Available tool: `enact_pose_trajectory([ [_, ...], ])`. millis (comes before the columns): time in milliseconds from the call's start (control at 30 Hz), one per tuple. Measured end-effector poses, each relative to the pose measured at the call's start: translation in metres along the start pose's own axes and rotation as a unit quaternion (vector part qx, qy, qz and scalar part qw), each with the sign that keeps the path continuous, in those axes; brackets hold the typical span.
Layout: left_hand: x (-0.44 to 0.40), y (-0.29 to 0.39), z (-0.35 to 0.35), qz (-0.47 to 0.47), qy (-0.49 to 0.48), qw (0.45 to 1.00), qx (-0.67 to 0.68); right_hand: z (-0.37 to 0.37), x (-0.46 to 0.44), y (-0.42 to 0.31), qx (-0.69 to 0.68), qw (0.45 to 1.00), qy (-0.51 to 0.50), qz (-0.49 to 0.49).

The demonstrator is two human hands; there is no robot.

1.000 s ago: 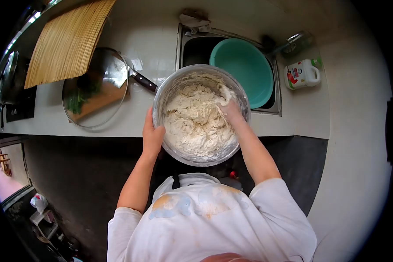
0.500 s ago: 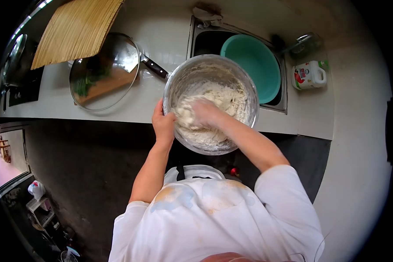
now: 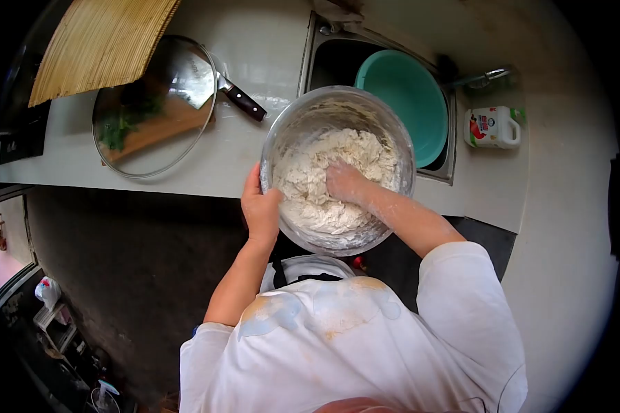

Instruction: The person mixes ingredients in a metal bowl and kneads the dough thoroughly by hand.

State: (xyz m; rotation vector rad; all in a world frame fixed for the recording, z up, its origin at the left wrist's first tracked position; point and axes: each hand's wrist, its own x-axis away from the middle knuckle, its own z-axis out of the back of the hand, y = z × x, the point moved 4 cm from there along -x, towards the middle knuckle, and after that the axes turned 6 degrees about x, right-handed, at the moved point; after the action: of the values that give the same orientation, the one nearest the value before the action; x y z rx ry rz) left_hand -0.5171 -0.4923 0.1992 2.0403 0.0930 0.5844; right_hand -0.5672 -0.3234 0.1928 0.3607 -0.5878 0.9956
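Observation:
A large metal bowl [image 3: 296, 117] holds a lumpy, floury dough [image 3: 365, 155] and overlaps the counter's front edge in view. My left hand [image 3: 260, 208] grips the bowl's left rim, thumb on the rim and the other fingers partly hidden outside it. Inside the bowl my right hand [image 3: 346, 183] presses into the dough, its fingertips buried and hidden. Flour dusts the right wrist and the bowl's inner wall.
Behind the bowl, a green basin [image 3: 406, 103] sits in the sink [image 3: 324, 51]. Left are a knife [image 3: 244, 102], a glass lid [image 3: 151, 173] over a board [image 3: 158, 127] with greens, and a straw mat [image 3: 107, 45]. A white jug [image 3: 489, 127] stands right.
My right hand went from the bowl's right side to the left, then back near the middle, in the dough. My left hand stays on the rim. The view has shifted somewhat.

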Motion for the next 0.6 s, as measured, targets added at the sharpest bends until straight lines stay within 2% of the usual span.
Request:
enact_pose_trajectory([
  [67,0.004,0.000,0.002,-0.020,-0.007,1.000,0.021,-0.008,-0.011,0.007,0.036,0.997,0.060,-0.028],
  [100,0.009,-0.001,0.003,-0.008,-0.007,1.000,0.018,-0.008,-0.011,0.007,0.037,0.997,0.059,-0.034],
  [167,0.023,-0.010,0.003,-0.004,-0.015,1.000,0.016,0.001,-0.014,0.009,-0.059,0.989,0.116,-0.076],
  [200,0.038,-0.022,0.010,-0.018,-0.005,0.999,-0.034,0.003,-0.011,0.004,-0.058,0.987,0.123,-0.086],
  [267,0.055,-0.028,0.019,-0.041,-0.002,0.996,-0.085,-0.002,-0.001,-0.006,-0.176,0.967,0.093,-0.156],
  [333,0.067,-0.038,0.027,0.070,-0.049,0.996,-0.018,0.019,0.033,-0.018,-0.213,0.957,0.070,-0.185],
  [367,0.064,-0.019,0.023,0.110,-0.080,0.990,-0.022,0.034,0.056,-0.025,-0.247,0.946,0.041,-0.205],
  [400,0.049,-0.015,0.027,0.092,-0.072,0.993,-0.027,0.053,0.078,-0.027,-0.314,0.922,0.083,-0.211],
  [433,0.029,-0.010,0.029,0.070,-0.063,0.995,-0.032,0.035,0.083,-0.025,-0.314,0.921,0.084,-0.213],
  [500,-0.001,0.020,0.020,0.035,-0.050,0.985,-0.163,-0.003,0.094,-0.005,-0.350,0.824,0.375,-0.241],
  [533,-0.017,0.022,0.014,0.033,-0.050,0.985,-0.161,-0.016,0.100,0.004,-0.380,0.800,0.360,-0.294],
  [567,-0.030,0.024,0.004,-0.004,-0.105,0.983,-0.153,-0.014,0.098,0.009,-0.379,0.801,0.360,-0.293],
  [600,-0.035,0.026,-0.004,-0.039,-0.159,0.976,-0.145,-0.013,0.094,0.020,-0.500,0.726,0.389,-0.268],
])
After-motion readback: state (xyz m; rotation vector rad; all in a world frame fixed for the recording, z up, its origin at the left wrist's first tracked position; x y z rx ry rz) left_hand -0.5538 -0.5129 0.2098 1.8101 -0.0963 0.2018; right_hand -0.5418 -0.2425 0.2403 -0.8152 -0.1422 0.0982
